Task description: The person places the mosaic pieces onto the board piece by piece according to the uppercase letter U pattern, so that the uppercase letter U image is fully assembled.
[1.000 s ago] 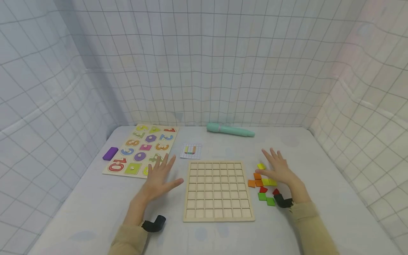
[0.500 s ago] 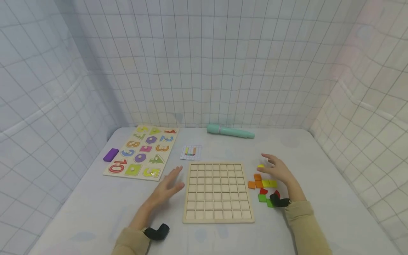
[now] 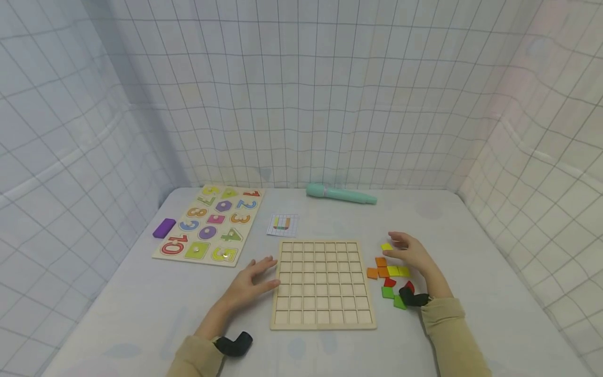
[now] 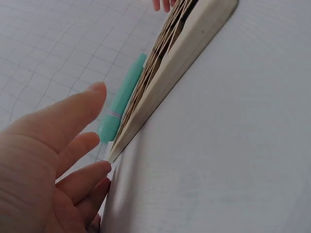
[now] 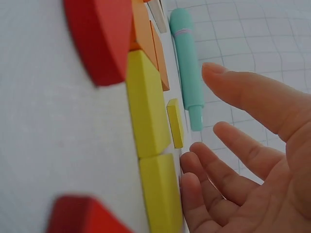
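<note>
In the head view a square wooden grid board (image 3: 323, 328) with bare cells lies at the middle of the table. My left hand (image 3: 246, 288) is at its left side, fingers loosely spread and fingertips right at the frame. Over on the right, my right hand (image 3: 412, 255) hovers with thumb and fingers apart, holding nothing. A yellow tile (image 3: 386, 246) lies at its fingertips, partly covered. Nearer me are several orange tiles (image 3: 380, 261), a yellow pair (image 3: 398, 271), red curved pieces (image 3: 389, 283) and green tiles (image 3: 388, 292). My right wrist strap partly covers one red and one green piece.
A wooden number puzzle (image 3: 197, 250) lies at the left, with a purple block (image 3: 164, 228) beside it. Behind the grid board is a small pattern card (image 3: 291, 230). A teal pen-shaped object (image 3: 346, 195) lies near the gridded back curtain (image 3: 325, 104).
My left hand has come down and rightward from above the number puzzle to the grid board's left edge. My right hand has lowered toward the yellow tile, its fingers less spread.
</note>
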The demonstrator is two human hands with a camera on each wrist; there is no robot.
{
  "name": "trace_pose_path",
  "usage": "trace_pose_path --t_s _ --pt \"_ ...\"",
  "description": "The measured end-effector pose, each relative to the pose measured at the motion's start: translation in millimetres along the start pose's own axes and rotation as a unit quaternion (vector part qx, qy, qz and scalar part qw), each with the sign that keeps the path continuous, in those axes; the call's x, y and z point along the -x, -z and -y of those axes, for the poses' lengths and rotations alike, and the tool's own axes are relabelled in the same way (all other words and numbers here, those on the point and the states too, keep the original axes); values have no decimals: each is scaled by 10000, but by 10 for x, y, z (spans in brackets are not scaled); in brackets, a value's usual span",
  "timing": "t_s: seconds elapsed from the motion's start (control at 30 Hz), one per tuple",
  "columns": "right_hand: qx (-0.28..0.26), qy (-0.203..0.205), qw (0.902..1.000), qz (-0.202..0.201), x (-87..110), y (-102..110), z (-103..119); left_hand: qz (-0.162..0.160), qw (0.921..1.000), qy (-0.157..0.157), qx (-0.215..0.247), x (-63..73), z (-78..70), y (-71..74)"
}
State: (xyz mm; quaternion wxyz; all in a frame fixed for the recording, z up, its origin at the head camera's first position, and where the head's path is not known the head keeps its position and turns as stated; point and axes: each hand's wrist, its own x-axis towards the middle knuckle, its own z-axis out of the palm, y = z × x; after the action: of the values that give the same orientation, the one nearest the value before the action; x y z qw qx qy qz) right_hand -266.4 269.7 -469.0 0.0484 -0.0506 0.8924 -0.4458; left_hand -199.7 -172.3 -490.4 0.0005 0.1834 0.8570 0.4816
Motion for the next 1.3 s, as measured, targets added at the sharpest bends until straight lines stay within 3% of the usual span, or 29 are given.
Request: trace_pose_path --t_s 0.2,0.53,1.3 --pt "79 -65 9999 -108 -5 -22 -57 78 9998 -75 -179 -9 22 -3" --pt "138 -252 9992 -263 -27 -68 -73 293 9972 -568 -384 -4 5 18" --pt "380 -223 9973 -585 -4 -106 -73 376 9969 -515 -463 -5 3 18"
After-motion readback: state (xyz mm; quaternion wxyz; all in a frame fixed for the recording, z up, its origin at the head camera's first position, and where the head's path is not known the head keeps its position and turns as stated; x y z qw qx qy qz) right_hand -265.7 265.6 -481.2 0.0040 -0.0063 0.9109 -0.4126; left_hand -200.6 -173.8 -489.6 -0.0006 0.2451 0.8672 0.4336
